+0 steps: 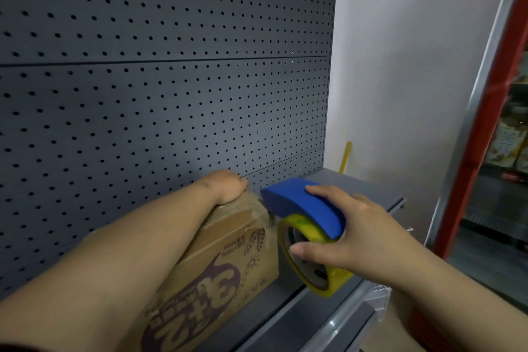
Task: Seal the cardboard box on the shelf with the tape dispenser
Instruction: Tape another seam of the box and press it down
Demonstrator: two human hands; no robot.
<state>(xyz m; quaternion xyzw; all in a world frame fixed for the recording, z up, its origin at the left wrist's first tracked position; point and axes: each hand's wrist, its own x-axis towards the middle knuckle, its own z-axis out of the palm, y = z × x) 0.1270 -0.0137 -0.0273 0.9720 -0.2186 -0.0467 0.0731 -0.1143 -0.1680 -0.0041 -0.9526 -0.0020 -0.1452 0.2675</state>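
Dark grey pegboard [171,80] backs a grey metal shelf [285,311], with a pale wall to the right and a red-framed glass door [491,128] at the far right edge. On the shelf, pushed close to the pegboard, sits the cardboard box [228,260], printed with brown lettering and a wheat motif, its top partly covered by old, wrinkled tape near the far right corner. The left hand [225,184] reaches across the box top and rests on its far edge, fingers bent over the back where they are hidden, so I cannot tell how firmly they grip; the forearm lies along the lid, probably to keep the flaps down and the box from sliding. The right hand [340,233] is wrapped around the tape dispenser [305,208], fingers over its blue cover and thumb against the yellowish tape roll [328,283]. Its front end sits just beside the box's far right corner, seemingly positioned to start a strip there. No fresh tape visibly bridges dispenser and box yet.
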